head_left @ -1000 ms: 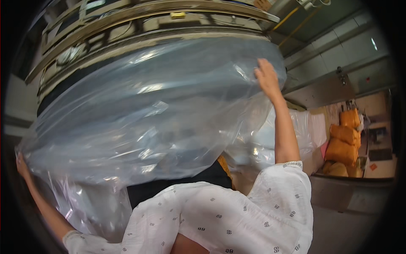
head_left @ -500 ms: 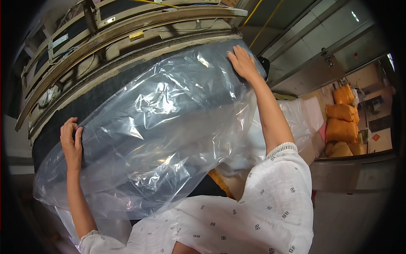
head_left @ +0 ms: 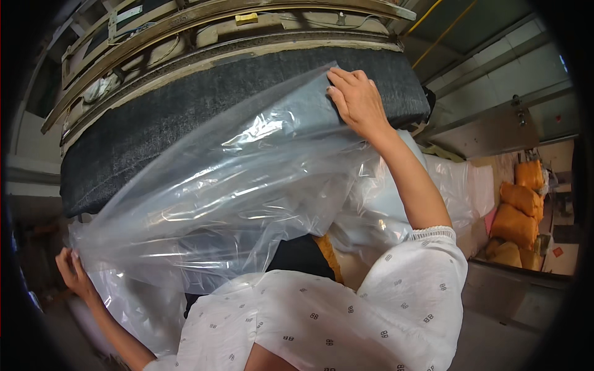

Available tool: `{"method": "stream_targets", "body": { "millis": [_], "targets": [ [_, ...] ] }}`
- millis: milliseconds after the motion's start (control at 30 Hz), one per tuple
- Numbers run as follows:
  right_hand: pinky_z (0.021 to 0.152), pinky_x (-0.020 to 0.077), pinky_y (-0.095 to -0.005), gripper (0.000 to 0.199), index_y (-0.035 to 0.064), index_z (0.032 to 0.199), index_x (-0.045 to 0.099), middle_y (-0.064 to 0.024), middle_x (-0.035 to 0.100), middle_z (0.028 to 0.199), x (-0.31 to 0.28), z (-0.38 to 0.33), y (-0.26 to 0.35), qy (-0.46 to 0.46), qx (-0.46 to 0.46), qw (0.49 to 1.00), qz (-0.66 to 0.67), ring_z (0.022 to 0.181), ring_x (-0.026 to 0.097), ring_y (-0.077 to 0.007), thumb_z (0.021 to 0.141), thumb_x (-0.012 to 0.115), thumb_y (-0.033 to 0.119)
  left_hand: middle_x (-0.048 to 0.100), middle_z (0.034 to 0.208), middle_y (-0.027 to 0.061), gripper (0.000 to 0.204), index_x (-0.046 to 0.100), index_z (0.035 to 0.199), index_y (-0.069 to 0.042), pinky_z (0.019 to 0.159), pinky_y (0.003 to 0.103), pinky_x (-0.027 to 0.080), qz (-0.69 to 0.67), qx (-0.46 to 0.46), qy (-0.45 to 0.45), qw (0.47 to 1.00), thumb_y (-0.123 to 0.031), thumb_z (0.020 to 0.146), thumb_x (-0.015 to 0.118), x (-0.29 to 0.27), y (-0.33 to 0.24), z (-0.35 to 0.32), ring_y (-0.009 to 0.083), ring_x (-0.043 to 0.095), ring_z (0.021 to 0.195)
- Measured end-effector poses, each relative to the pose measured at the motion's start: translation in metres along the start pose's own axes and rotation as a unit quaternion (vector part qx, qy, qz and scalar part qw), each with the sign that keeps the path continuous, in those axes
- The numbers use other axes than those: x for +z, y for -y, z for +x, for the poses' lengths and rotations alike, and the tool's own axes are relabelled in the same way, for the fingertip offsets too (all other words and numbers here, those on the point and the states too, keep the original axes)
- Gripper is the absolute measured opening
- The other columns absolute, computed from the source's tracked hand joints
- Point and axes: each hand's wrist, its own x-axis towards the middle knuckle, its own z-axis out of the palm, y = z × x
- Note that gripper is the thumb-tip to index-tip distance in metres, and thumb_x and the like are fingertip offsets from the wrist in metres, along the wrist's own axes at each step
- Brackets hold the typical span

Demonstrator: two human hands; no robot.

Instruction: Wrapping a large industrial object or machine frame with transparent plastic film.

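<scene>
A large clear plastic sheet (head_left: 235,198) hangs in front of a long dark grey padded cushion (head_left: 185,117) that stands on edge before me. My right hand (head_left: 356,99) is raised high and pinches the sheet's top corner against the cushion's face. My left hand (head_left: 73,272) is low at the left, with its fingers closed on the sheet's lower edge. The sheet slopes from the upper right down to the lower left. It leaves the cushion's upper left part bare. My white patterned sleeves fill the lower part of the view.
A wooden frame (head_left: 247,25) runs above the cushion. Behind my right arm lie pale bundles wrapped in plastic (head_left: 458,185). Several orange sacks (head_left: 520,207) are stacked at the far right by a grey wall.
My left hand has dropped from the cushion's upper left to low at the left, pulling the sheet down. More of the dark cushion is bare. My right hand shifted slightly left.
</scene>
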Motion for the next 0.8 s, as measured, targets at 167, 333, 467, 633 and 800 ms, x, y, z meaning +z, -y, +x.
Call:
{"method": "stream_targets", "body": {
  "millis": [167, 333, 467, 633, 800],
  "targets": [
    [0.07, 0.0443, -0.0361, 0.024, 0.0091, 0.097, 0.058, -0.0062, 0.059, 0.095, 0.017, 0.016, -0.043, -0.018, -0.001, 0.997, 0.07, 0.075, 0.056, -0.0253, 0.074, 0.061, 0.01, 0.052, 0.088, 0.0072, 0.013, 0.058, 0.094, 0.001, 0.073, 0.025, 0.041, 0.12, 0.031, -0.02, 0.992, -0.002, 0.083, 0.055, -0.016, -0.036, -0.064, 0.0162, 0.052, 0.084],
    [0.067, 0.0405, -0.022, 0.025, 0.0061, 0.096, 0.056, 0.0003, 0.054, 0.078, 0.04, 0.042, -0.095, 0.106, 0.152, 0.958, 0.218, 0.074, 0.048, -0.0092, 0.075, 0.065, 0.016, 0.056, 0.09, 0.0058, 0.019, 0.061, 0.097, -0.002, 0.071, 0.024, 0.042, 0.022, -0.138, -0.018, 0.99, -0.014, 0.083, 0.059, 0.011, -0.024, -0.117, 0.0154, 0.053, 0.082],
    [0.067, 0.0418, -0.0231, 0.017, 0.0082, 0.092, 0.059, 0.0022, 0.057, 0.084, 0.011, 0.072, -0.084, 0.058, 0.209, 0.846, 0.488, 0.075, 0.051, -0.0081, 0.081, 0.062, 0.021, 0.053, 0.107, 0.0016, 0.032, 0.053, 0.114, -0.01, 0.076, 0.023, 0.041, -0.372, -0.408, -0.14, 0.822, -0.027, 0.087, 0.054, 0.021, -0.015, -0.049, 0.0132, 0.049, 0.1],
    [0.059, 0.0425, -0.0231, 0.011, 0.0056, 0.09, 0.054, -0.0018, 0.06, 0.079, 0.009, 0.093, -0.08, -0.137, 0.315, 0.738, 0.581, 0.065, 0.053, -0.0109, 0.085, 0.054, 0.015, 0.059, 0.103, 0.0029, 0.029, 0.056, 0.111, -0.006, 0.079, 0.024, 0.043, -0.421, -0.276, -0.212, 0.838, -0.02, 0.086, 0.055, 0.065, -0.029, 0.092, 0.0143, 0.055, 0.092],
    [0.067, 0.044, -0.028, 0.01, 0.004, 0.085, 0.054, -0.005, 0.058, 0.074, 0.086, 0.073, -0.072, -0.252, 0.291, 0.895, 0.226, 0.066, 0.054, -0.0158, 0.08, 0.057, 0.012, 0.064, 0.093, 0.0027, 0.026, 0.065, 0.097, -0.002, 0.082, 0.022, 0.041, -0.272, -0.235, -0.13, 0.924, -0.023, 0.082, 0.063, 0.188, 0.043, 0.145, 0.0096, 0.056, 0.087]
  ]
}}
